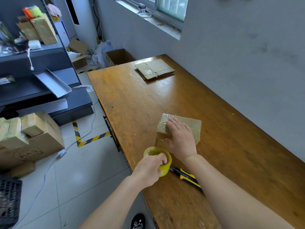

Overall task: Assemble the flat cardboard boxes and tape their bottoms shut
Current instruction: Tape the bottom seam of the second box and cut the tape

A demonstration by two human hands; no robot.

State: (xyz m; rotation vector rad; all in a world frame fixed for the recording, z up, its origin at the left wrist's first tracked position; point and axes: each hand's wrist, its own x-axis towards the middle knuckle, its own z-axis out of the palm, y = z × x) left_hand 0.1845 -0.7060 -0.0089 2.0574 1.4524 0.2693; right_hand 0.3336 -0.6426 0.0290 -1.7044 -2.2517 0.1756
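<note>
Tape roll [166,169] gripped in curled left hand [148,167].
Box [193,128] pressed under flat, open right hand [179,139]; taping apparently unfinished, flat stack [154,70] unassembled.

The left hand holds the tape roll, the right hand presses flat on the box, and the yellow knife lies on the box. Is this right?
One thing is wrong: the head view shows the yellow knife lying on the table, beside the tape roll, not on the box. The rest holds.
</note>
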